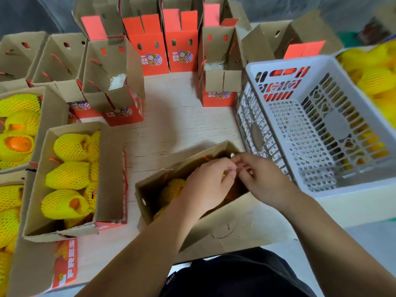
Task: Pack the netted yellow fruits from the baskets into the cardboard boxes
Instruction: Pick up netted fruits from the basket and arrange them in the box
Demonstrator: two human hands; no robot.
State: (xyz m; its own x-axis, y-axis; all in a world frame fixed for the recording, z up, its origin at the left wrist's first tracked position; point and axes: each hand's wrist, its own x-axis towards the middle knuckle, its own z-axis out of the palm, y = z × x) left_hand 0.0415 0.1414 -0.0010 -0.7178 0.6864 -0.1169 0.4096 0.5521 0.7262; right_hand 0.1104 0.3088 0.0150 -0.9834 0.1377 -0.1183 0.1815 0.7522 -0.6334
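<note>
Both hands meet over the near cardboard box (171,202), whose long flaps stand open; the left hand (205,187) and right hand (263,181) have fingers curled together, pinching something small and reddish I cannot make out. Netted yellow fruits (171,189) lie in that box under the left hand. Bare tabletop (171,125) stretches far of the box, hemmed by upright red boxes (165,54) beyond, a filled box (70,172) at left and a white basket (317,133) just right. More yellow-netted fruit fills a farther basket (372,78) at right.
</note>
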